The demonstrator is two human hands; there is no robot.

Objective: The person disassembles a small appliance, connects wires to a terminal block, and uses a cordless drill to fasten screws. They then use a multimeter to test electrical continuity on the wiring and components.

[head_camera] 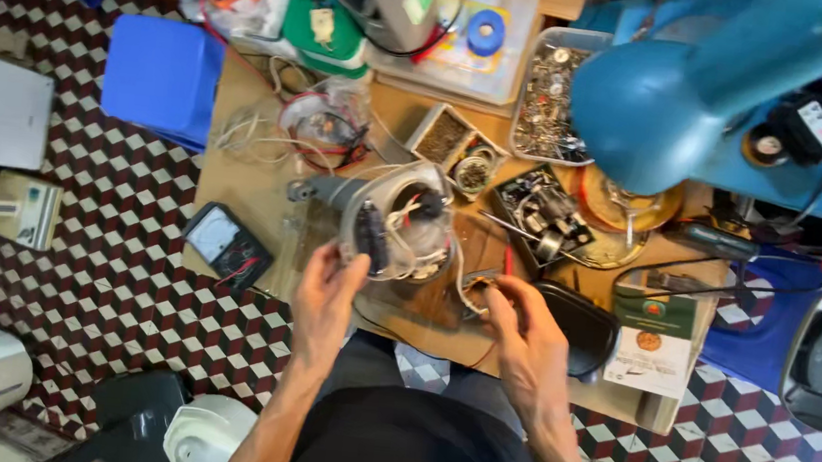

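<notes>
A black meter (227, 243) is lying at the left edge of the wooden tabletop (235, 179). Just right of it, the left hand (324, 298) is gripping the rim of an opened clear appliance housing (394, 221), its wires and black parts lying exposed, so the opening-up looks done and the inside work unfinished. The right hand (521, 337) is pinching thin wire leads (481, 293) running from it, fingers closed narrow. Farther right, a black tray (584, 328) and a printed box (649, 344) are sitting.
</notes>
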